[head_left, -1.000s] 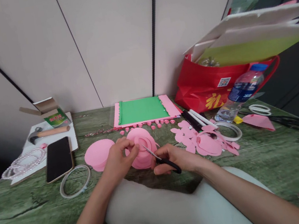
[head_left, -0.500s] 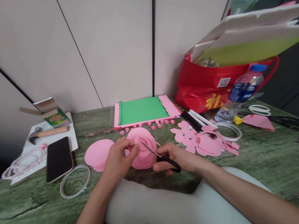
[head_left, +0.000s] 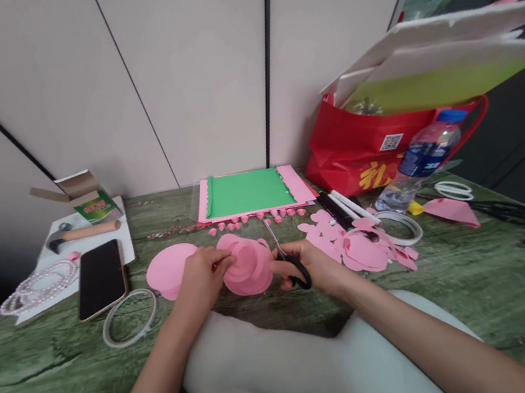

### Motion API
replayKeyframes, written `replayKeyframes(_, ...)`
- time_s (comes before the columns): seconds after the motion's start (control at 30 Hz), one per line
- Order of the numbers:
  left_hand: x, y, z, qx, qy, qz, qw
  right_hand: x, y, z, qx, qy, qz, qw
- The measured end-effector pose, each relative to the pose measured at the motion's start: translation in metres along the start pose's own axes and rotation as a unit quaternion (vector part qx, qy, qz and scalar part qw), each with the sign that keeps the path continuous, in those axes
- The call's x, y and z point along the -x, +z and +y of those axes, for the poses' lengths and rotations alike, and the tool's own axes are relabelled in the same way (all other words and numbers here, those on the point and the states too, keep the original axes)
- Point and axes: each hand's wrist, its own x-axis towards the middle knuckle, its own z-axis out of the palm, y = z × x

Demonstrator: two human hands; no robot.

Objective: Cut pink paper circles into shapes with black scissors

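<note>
Pink paper cut in a curling, spiral shape (head_left: 251, 267) is pinched at its left side by my left hand (head_left: 205, 273). My right hand (head_left: 299, 264) holds black-handled scissors (head_left: 298, 271) at the paper's right side, with the blades pointing up and away from me. The right fingers also come close to the paper's edge; whether they touch it is unclear. Left of my left hand lie pink paper discs (head_left: 168, 270). Behind the spiral runs a row of small pink rolled pieces (head_left: 245, 219).
Green and pink sheets (head_left: 246, 192) lie at the back. Petal cutouts (head_left: 364, 252), markers (head_left: 346, 207), tape (head_left: 403, 227), a bottle (head_left: 421, 158) and a red bag (head_left: 345, 148) stand right. A phone (head_left: 100, 279), tape ring (head_left: 130, 318), beads (head_left: 39, 286) and hammer (head_left: 88, 232) lie left.
The scissors have swung away from the spiral's middle and now point more upward. My left hand has shifted slightly left and down on the paper.
</note>
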Motion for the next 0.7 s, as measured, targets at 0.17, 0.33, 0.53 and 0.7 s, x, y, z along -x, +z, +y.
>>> replayKeyframes(0.17,0.0,-0.001,0.001,-0.027,-0.047,0.025,0.998,-0.006,0.001,0.006,-0.001,0.008,0.048,0.999)
replayKeyframes(0.33,-0.001,0.0,0.002,-0.036,-0.074,0.059,0.995,-0.01,0.006,0.006,-0.002,-0.003,0.102,0.995)
replayKeyframes(0.53,0.001,0.001,0.007,0.05,-0.032,0.118,0.991,-0.015,0.002,0.009,0.055,-0.037,0.157,0.985)
replayKeyframes(0.7,0.0,-0.013,0.013,0.106,-0.115,0.332,0.93,-0.011,-0.005,0.007,0.124,-0.088,0.214,0.965)
